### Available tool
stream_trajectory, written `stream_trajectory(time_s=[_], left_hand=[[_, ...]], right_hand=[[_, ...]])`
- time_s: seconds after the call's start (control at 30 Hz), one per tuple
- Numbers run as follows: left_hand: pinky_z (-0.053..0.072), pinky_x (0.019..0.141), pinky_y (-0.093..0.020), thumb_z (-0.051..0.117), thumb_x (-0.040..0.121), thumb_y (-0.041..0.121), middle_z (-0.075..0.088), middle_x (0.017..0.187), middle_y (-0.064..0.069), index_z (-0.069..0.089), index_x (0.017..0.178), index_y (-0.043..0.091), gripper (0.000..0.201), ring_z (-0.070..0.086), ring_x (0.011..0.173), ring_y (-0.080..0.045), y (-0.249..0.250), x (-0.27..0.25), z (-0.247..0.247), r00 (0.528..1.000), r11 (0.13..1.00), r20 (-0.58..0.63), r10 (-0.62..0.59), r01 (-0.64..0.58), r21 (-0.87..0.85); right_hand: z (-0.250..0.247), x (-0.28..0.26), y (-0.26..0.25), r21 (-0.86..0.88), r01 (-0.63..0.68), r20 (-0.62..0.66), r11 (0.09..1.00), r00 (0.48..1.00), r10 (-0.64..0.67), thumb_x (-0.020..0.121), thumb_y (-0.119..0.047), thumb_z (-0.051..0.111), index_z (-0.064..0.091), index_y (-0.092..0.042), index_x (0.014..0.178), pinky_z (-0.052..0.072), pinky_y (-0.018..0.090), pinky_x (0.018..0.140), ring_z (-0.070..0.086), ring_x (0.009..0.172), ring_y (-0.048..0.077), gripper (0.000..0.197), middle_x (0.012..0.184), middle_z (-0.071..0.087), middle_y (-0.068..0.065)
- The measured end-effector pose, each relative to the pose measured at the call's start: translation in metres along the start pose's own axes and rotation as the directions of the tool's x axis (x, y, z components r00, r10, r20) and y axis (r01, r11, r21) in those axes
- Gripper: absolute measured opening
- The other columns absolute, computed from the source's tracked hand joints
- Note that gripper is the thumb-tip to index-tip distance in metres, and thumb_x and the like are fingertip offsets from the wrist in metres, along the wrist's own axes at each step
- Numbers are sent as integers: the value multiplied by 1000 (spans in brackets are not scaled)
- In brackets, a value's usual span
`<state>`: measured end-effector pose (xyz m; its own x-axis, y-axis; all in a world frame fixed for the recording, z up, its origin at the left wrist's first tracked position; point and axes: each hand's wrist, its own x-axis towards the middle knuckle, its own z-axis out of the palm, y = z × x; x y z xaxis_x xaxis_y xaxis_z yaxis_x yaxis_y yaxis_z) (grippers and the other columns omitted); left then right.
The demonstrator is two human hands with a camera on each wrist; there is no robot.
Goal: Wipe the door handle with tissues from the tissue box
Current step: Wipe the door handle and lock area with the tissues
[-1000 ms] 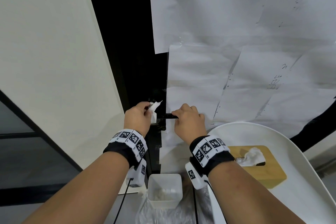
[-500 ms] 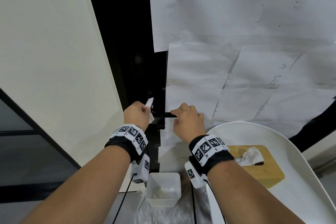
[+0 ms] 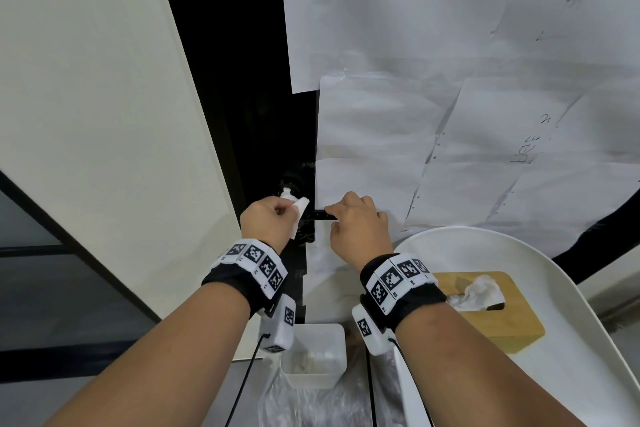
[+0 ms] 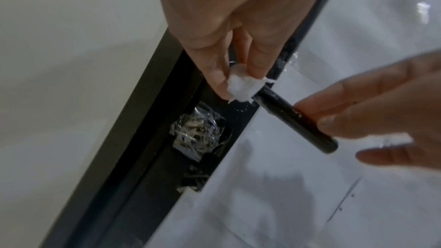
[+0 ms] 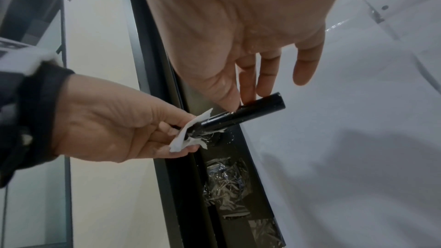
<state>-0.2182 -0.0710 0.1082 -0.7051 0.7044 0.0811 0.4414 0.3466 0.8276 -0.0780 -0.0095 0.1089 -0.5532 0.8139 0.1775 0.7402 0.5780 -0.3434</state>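
The black bar door handle [image 3: 325, 215] sticks out from the dark door edge. My left hand [image 3: 290, 212] pinches a crumpled white tissue [image 3: 298, 218] against the handle's base; the tissue [image 4: 243, 87] wraps the root of the handle [image 4: 298, 120] between thumb and fingers of the left hand [image 4: 238, 82]. My right hand [image 3: 333, 216] holds the handle's free end; its thumb and index finger [image 5: 248, 90] pinch the handle [image 5: 248, 114], the other fingers straight. The left hand [image 5: 183, 139] and tissue [image 5: 188, 137] also show there. The wooden tissue box [image 3: 498, 326] lies lower right, a tissue [image 3: 479, 291] sticking out.
The box rests on a round white table [image 3: 595, 340]. A white bin [image 3: 313, 359] with used tissues stands below my wrists on clear plastic. White paper sheets [image 3: 450, 114] cover the door. Crinkled tape [image 4: 198, 133] sits under the handle. A pale wall [image 3: 86, 114] is on the left.
My left hand has shifted the tissue slightly down and right around the handle's base. The right hand has stayed on the handle.
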Motion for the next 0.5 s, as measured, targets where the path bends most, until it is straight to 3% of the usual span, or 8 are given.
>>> stream_trajectory(time_s=[0.1,0.23,0.33,0.4,0.5], left_hand=[[51,67,-29,77,70,33,65,83,-1,55,97,19,38,63,76,-18,-5,9,1,984,972,-2,-179,177,-156],[59,74,-46,74,48,44,64,98,-8,50,96,26,57,69,85,-27,-12,24,11,922,877,172,-347,384,-290],[60,74,-43,71,43,46,65,107,-14,57,106,17,71,68,89,-28,-36,44,32,899,839,209,-384,434,-329],[55,74,-37,71,52,44,65,108,-13,56,109,14,66,66,92,-27,-18,35,24,900,835,202,-387,435,-336],[45,74,-32,67,80,23,57,105,-6,49,114,13,40,57,92,-23,-6,30,18,907,847,153,-392,421,-324]], right_hand=[[1,0,0,-4,2,-6,1000,1000,-2,83,-9,49,62,-27,115,32,37,77,43,104,23,39,107,52,-3],[1,0,-1,-11,11,-8,1000,1000,-11,82,-9,48,62,-26,113,30,35,75,43,102,23,38,105,51,-2],[0,1,0,-10,10,-4,1000,1000,-10,83,-9,48,62,-26,113,32,36,75,43,102,23,38,104,51,-2],[0,1,0,-8,11,3,1000,1000,-11,83,-9,48,62,-26,114,32,36,76,43,103,23,38,105,52,-2],[-1,1,1,-10,14,8,1000,1000,-14,83,-9,49,61,-27,114,31,36,76,43,104,23,38,106,52,-2]])
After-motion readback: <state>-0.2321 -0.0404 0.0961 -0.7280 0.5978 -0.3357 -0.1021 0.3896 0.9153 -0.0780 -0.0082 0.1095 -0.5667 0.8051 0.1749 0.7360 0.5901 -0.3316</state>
